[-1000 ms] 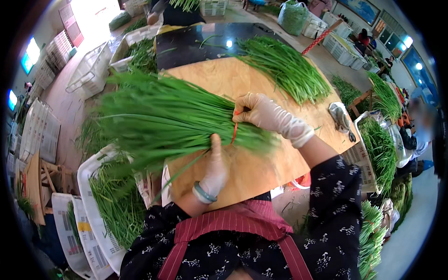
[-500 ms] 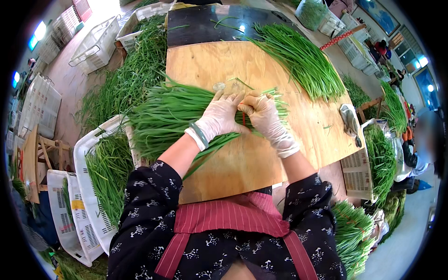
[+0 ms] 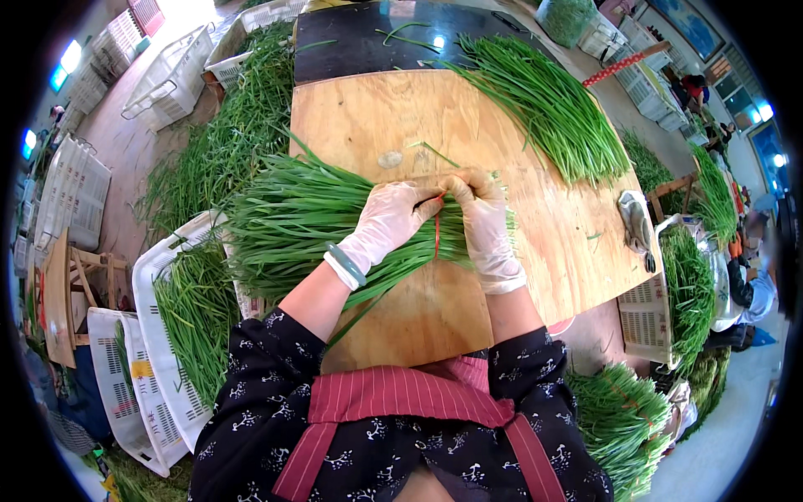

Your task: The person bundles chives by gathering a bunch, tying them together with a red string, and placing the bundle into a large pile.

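Head view shows two gloved hands meeting over a bundle of long green stalks (image 3: pixel 293 222) that lies across the near part of the wooden desk (image 3: pixel 552 268), leafy ends toward the left and stem ends toward the right. A thin red band (image 3: pixel 437 238) crosses the bundle near its stem end. The right hand (image 3: pixel 487 222) has its fingers bent and pinched together at the upper end of the band. The left hand (image 3: pixel 385 219) lies over the bundle just left of the band, fingers curled, its tips close to the right hand's; whether they grip the band too, I cannot tell. A greenish bracelet (image 3: pixel 345 263) circles the left wrist.

Beyond the hands, a loose stalk scrap (image 3: pixel 437 154) lies on the wood. A larger pile of stalks (image 3: pixel 552 109) rests at the far right, with a crumpled grey item (image 3: pixel 634 219) near the right edge. Left of the desk stands a white crate (image 3: pixel 159 289) holding more greens (image 3: pixel 196 322).
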Motion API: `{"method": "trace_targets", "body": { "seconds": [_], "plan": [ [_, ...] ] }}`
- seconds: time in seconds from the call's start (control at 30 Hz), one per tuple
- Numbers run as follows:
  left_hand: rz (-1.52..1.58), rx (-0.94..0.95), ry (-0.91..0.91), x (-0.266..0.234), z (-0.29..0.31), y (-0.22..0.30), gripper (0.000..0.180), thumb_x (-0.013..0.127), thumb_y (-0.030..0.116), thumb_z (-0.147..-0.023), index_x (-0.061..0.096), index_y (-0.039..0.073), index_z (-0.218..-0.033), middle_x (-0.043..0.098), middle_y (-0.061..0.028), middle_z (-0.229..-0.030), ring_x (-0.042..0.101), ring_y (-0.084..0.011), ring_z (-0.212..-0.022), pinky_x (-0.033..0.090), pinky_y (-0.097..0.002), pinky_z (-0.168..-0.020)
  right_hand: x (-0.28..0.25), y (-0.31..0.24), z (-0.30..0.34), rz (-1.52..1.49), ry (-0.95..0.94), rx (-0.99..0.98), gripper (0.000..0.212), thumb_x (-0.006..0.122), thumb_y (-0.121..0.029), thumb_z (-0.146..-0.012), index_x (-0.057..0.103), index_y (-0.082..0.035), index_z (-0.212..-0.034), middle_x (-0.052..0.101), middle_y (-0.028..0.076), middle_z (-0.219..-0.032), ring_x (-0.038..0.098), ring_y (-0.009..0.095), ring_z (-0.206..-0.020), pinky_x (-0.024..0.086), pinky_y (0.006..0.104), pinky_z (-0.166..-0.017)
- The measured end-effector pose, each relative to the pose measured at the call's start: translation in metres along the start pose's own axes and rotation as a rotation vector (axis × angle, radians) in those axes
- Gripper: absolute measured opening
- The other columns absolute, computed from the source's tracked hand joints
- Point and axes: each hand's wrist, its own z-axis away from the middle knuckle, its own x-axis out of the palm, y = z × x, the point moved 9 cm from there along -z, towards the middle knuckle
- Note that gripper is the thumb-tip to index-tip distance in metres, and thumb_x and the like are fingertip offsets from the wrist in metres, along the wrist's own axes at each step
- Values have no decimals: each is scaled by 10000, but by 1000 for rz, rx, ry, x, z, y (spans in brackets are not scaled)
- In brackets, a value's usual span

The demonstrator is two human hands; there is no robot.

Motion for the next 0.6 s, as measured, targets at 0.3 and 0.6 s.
{"method": "trace_targets", "body": {
  "seconds": [0.3,0.6],
  "plan": [
    [-567,152,254,-20,39,48,974,703,581,-525,390,105,-1316,421,-64,-1236,363,-241,-1177,192,-582,-998,10,-68,44,591,-56,-441,94,675,-96,-701,629,-54,-772,577,79,-786,549,272,-791,425,357,-738],
    [-725,62,93,-3,44,79,1040,742,498,-539,294,53,-1366,347,-93,-1344,323,-262,-1225,182,-508,-1050,-25,-12,105,792,-57,-312,121,693,-164,-696,660,-140,-810,589,6,-812,553,190,-792,352,332,-772]
  ]
}}
